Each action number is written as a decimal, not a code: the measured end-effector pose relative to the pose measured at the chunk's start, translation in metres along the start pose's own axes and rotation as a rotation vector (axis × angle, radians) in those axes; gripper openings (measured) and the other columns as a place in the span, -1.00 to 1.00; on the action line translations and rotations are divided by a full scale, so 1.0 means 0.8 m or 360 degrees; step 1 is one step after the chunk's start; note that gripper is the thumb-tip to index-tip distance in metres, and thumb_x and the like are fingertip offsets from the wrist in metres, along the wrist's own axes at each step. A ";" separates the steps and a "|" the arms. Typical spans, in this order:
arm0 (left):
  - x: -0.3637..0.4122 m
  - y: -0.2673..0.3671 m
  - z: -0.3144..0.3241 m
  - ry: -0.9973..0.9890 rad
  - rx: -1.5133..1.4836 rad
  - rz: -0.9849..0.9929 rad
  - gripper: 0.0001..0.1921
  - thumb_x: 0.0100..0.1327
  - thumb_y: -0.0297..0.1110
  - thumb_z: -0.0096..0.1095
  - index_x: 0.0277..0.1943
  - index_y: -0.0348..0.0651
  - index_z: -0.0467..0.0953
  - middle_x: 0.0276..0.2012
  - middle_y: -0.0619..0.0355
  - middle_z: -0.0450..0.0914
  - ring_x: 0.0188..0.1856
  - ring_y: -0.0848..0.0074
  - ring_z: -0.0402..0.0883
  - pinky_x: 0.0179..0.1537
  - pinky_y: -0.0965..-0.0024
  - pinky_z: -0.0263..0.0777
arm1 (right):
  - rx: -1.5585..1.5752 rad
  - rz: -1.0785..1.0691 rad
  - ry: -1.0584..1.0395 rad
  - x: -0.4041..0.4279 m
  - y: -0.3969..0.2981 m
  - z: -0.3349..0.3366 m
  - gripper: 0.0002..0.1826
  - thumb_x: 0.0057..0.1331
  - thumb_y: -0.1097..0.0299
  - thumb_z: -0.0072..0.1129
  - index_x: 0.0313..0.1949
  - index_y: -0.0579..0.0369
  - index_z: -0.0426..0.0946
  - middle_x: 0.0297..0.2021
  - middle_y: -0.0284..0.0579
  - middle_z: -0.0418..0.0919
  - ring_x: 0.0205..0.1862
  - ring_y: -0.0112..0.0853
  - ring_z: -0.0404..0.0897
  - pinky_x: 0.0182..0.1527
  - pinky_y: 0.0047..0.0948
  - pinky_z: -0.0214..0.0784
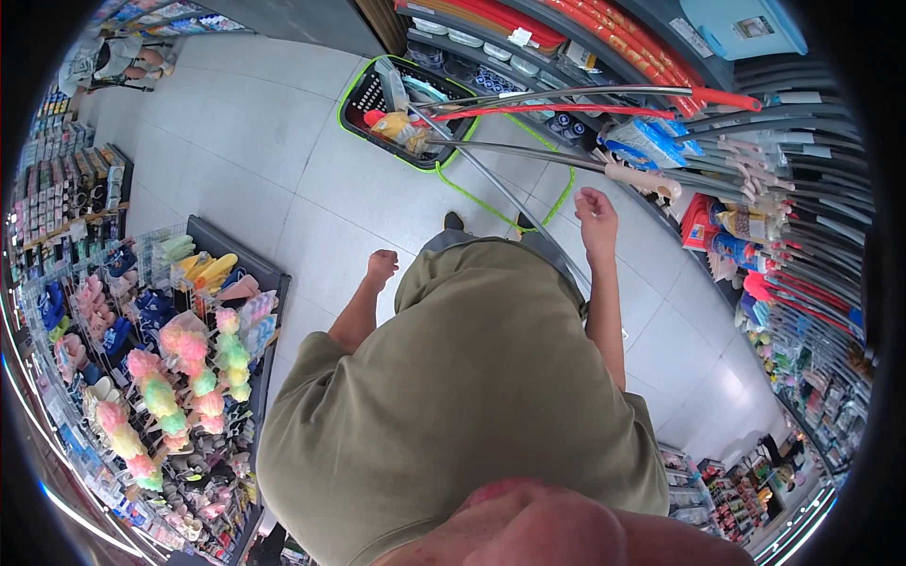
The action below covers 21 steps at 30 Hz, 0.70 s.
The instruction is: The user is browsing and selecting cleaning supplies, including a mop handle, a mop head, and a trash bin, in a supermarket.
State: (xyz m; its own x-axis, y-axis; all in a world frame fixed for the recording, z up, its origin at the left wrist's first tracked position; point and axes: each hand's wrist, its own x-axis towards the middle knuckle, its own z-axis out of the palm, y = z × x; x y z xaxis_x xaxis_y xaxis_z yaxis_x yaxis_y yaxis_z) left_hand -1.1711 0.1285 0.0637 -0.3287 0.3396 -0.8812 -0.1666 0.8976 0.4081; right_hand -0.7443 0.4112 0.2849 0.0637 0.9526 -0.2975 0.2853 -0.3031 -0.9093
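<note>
A black shopping basket (408,113) with a lime green rim stands on the tiled floor ahead of my feet. Several long-handled poles lean out of it towards the right, one with a red grip (727,98), another with a pale pink grip (643,180). Yellow and red packed goods (398,129) lie inside. My right hand (596,212) hangs near the pink grip with nothing seen in it, its fingers loosely bent and partly apart. My left hand (383,267) is at my left side, its fingers curled; whether it holds anything is hidden.
At the left stands a rack (239,249) of slippers and pastel scrunchies. Shelves with red rolls (623,42), a light blue bin (750,25) and hanging mops (648,141) line the right. The basket's green handle (473,200) lies folded outwards by my shoes. A person (117,60) is far off at upper left.
</note>
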 end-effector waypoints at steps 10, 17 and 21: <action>-0.019 0.025 0.002 0.0012 -0.0043 0.0138 -0.77 0.40 -0.26 0.16 -0.06 -0.24 0.56 -0.26 0.16 0.65 -0.31 0.48 0.64 -0.29 0.38 0.51 | -0.0531 0.0267 -0.0315 -0.001 0.223 -0.021 -0.77 0.31 0.28 0.30 -0.14 0.15 0.64 -0.43 -0.29 0.62 -0.39 -0.52 0.55 -0.30 -0.49 0.42; -0.031 0.013 0.003 0.0173 -0.0036 0.0096 -0.80 0.35 -0.29 0.17 -0.13 -0.25 0.59 -0.33 0.16 0.65 -0.37 0.49 0.64 -0.41 0.40 0.47 | -0.1332 0.0201 -0.0450 0.010 0.287 -0.049 -0.60 0.21 0.03 0.28 -0.21 0.14 0.67 -0.28 0.03 0.72 -0.18 -0.09 0.70 -0.07 -0.18 0.52; -0.007 -0.040 0.016 0.0102 -0.0027 0.0183 -0.81 0.30 -0.29 0.18 -0.23 -0.24 0.60 -0.42 0.08 0.65 -0.44 0.41 0.63 -0.45 0.31 0.50 | -0.1933 -0.0234 -0.1313 0.033 0.459 -0.125 -0.54 0.33 0.00 0.02 -0.36 0.15 0.69 -0.28 0.19 0.68 -0.19 0.08 0.66 -0.07 0.03 0.49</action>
State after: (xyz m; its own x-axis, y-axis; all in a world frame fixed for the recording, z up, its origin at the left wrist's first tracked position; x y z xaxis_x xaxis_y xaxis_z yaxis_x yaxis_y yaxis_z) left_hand -1.1524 0.1014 0.0526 -0.4052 0.4207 -0.8117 -0.1402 0.8487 0.5099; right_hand -0.5425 0.3278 -0.0281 -0.4673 0.5616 -0.6828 0.8762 0.3972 -0.2730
